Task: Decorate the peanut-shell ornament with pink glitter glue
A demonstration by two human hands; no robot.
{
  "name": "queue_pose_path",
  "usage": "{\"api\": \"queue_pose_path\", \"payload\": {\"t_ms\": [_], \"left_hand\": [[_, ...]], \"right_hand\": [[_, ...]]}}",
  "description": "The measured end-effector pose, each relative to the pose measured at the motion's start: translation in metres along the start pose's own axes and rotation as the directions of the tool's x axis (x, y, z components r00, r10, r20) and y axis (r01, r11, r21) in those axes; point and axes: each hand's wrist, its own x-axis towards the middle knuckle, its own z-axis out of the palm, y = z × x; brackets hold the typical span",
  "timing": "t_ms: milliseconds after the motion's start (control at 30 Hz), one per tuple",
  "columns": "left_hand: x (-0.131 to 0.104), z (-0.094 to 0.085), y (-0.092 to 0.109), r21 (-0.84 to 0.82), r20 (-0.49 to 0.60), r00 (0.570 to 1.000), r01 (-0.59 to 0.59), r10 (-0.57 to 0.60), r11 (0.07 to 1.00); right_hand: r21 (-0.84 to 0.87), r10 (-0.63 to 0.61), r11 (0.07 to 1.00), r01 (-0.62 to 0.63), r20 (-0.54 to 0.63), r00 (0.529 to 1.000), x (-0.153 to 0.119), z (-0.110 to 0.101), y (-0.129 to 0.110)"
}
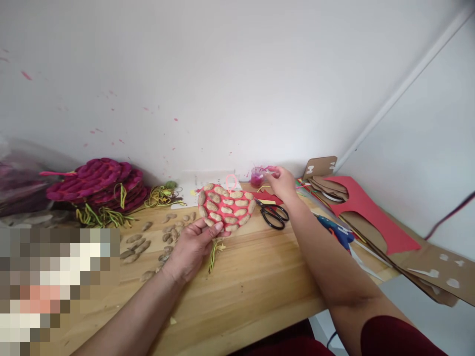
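Note:
My left hand (193, 247) holds the lower edge of a red cutout covered with peanuts in their shells (228, 202), thumb on the front. A pink loop (231, 182) stands at its top, and yellow-green strands (213, 257) hang below it. Beside a small cup of pink-purple paint (257, 176) near the wall, my right hand (284, 184) has its fingers pinched together. Something thin and pink shows at the fingertips, too small to name. Black-handled scissors (275, 216) lie between the cutout and my right forearm.
Loose peanuts (135, 247) are scattered at the left. Behind them sits a stack of purple-painted peanut pieces (100, 180) with yarn (161, 197). To the right lie a blue glue gun (336, 232), red cut sheet (393, 227) and cardboard (434, 267). The lower left is pixelated.

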Motion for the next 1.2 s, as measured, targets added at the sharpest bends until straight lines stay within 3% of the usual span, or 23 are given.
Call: {"api": "queue_pose_path", "payload": {"t_ms": [300, 500, 733, 933, 1200], "left_hand": [[0.001, -0.001, 0.001, -0.155, -0.060, 0.991, 0.112, -0.122, 0.982], [0.002, -0.001, 0.007, -0.178, -0.048, 0.997, 0.048, -0.058, 0.983], [0.023, 0.024, 0.020, -0.216, -0.132, 0.989, 0.035, -0.065, 0.976], [0.044, 0.047, 0.002, -0.238, -0.139, 0.990, -0.042, 0.009, 0.970], [0.043, 0.038, -0.013, -0.142, -0.077, 0.997, -0.011, 0.000, 0.990]], "right_hand": [[-0.119, -0.053, 0.991, 0.054, 0.014, 0.999, 0.023, 0.021, -0.013], [-0.218, -0.093, 0.970, 0.103, 0.057, 0.994, 0.020, 0.024, -0.016], [-0.272, -0.111, 0.954, 0.124, 0.063, 0.992, 0.021, 0.022, -0.011], [-0.283, -0.120, 0.950, 0.129, 0.051, 0.992, 0.020, 0.021, -0.008], [-0.273, -0.136, 0.952, 0.140, 0.030, 0.990, 0.018, 0.020, -0.007]]}}
